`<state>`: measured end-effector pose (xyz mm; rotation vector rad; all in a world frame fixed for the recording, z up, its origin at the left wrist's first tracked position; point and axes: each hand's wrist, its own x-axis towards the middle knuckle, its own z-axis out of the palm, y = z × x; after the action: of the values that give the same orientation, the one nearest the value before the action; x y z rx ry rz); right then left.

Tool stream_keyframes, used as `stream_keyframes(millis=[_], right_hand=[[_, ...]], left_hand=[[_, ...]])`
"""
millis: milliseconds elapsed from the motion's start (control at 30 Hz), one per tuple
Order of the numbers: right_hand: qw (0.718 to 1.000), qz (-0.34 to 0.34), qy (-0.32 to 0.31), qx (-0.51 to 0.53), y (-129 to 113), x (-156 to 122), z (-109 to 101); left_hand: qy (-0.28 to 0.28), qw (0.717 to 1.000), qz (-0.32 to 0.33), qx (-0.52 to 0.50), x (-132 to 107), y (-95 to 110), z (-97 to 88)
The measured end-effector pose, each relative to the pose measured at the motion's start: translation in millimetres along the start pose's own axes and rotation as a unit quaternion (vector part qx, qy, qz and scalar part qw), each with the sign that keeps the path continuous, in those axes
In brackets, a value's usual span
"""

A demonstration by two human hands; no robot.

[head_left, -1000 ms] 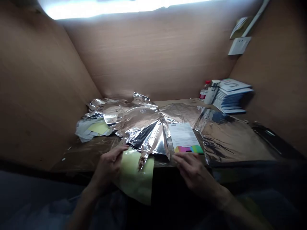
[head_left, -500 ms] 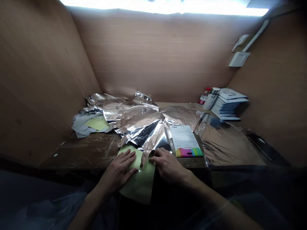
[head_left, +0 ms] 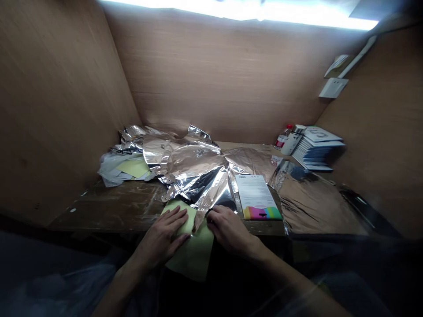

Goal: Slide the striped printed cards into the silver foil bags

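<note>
A pale yellow-green sheet point(head_left: 194, 257) lies at the table's front edge, its lower part hanging over. My left hand point(head_left: 168, 231) rests on its left side with the fingers stretched out flat. Across the top of the sheet reaches a narrow tip of crumpled silver foil point(head_left: 200, 219), which spreads back into a large shiny foil sheet point(head_left: 194, 158). At the right of this tip is my right hand point(head_left: 226, 224), fingers curled and pressed together. A small dark thing shows by its fingertips; what they grip is mostly hidden.
Right of my hands lies a white card packet with a rainbow end point(head_left: 257, 198). More foil point(head_left: 317, 202) covers the table's right side. Behind stand a red-capped bottle point(head_left: 283, 137), a white flask point(head_left: 293, 140) and a stack of booklets point(head_left: 317, 147). A plastic bag with papers point(head_left: 114, 169) lies left.
The view has shifted slightly. My right hand's fingers have curled in more and moved a little along the foil tip. The left hand stays flat on the sheet.
</note>
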<state>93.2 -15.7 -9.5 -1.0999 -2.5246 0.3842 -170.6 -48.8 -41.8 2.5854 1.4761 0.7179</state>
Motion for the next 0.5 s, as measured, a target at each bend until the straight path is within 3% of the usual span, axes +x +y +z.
stream_keyframes(millis=[100,200,333,433,500], right_hand=[[1.000,-0.017,0.002,-0.020,-6.2,-4.1,1.6],[0.990,0.040,0.047,0.125,3.3,-22.6,-19.2],[0.924,0.191,0.098,0.318,51.7,-50.4,-65.6],[0.879,0.271,0.098,0.379,92.6,-64.2,-87.2],[0.871,0.307,0.089,0.372,111.8,-68.9,-91.1]], left_hand=[[-0.002,1.000,-0.010,0.003,1.0,1.4,-1.2],[0.001,1.000,-0.009,0.012,1.0,-1.4,-0.2],[0.051,0.997,0.048,0.015,-4.1,-17.7,11.8],[0.088,0.994,0.070,0.012,-8.1,-35.6,29.4],[0.103,0.993,0.056,-0.002,-9.2,-45.2,40.3]])
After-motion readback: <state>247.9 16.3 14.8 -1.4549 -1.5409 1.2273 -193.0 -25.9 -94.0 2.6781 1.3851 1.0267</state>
